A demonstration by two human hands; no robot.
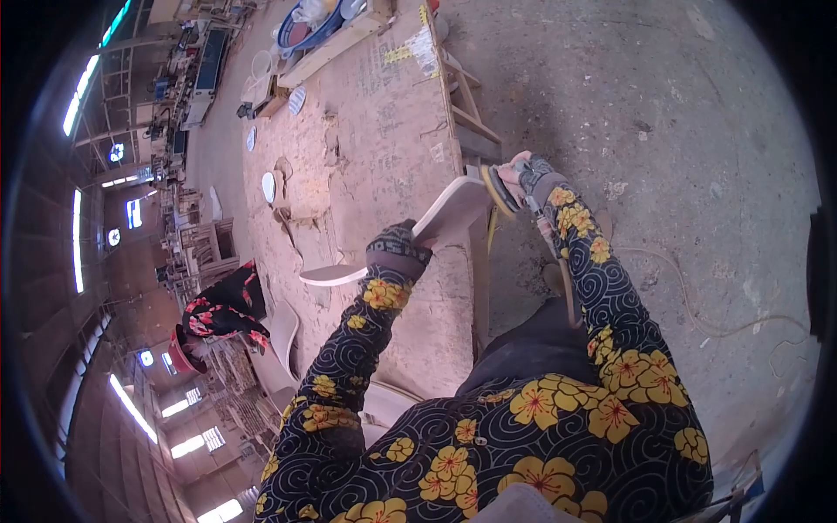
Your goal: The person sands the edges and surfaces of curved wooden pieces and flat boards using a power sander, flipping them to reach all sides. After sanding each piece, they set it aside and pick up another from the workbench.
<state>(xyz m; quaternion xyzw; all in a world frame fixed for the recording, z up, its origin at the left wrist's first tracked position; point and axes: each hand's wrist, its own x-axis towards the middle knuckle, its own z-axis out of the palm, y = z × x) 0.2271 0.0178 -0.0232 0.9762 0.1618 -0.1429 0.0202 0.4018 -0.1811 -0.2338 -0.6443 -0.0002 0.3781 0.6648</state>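
Note:
My left hand [399,242], in a patterned knit glove, is closed around the middle of a curved wooden panel [455,213] with pale edges. One end of the panel sweeps out to the left of this hand, and the other rises toward the table's right edge. My right hand [528,171] grips a sander [500,192] with a round yellowish pad. The pad stands on edge right at the panel's upper right end. From the sander a hose [568,283] runs down beside my right forearm.
Beneath the panel lies a worn work table [375,131] with round discs [268,186] along its left side. A blue basket [301,35] stands at the far end. Another person [222,309] in a red hat is at the left. A thin hose [697,322] crosses the concrete floor.

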